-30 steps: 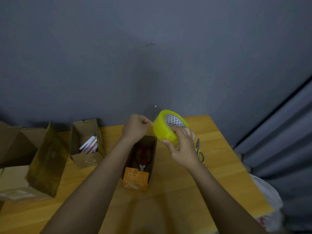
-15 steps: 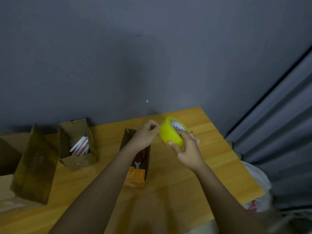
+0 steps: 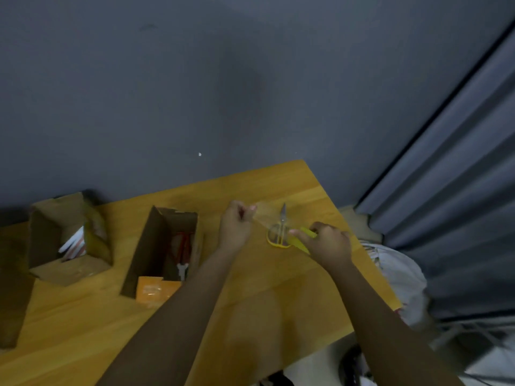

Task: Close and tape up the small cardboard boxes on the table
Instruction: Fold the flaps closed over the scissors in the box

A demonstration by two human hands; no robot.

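Left hand (image 3: 236, 229) pinching clear tape strip (image 3: 266, 218), right hand (image 3: 328, 244) gripping yellow tape roll (image 3: 302, 240), scissors (image 3: 279, 231) beneath, open boxes (image 3: 161, 246) left on wooden table (image 3: 250, 302).

Single head view, angled forward and down, close over table (image 3: 278, 302), facing wall (image 3: 195, 93)

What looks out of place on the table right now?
Nothing is spilled or damaged. The two boxes, one far left and one nearer, still stand open. The scissors lie right under the tape strip stretched between the left hand and right hand.
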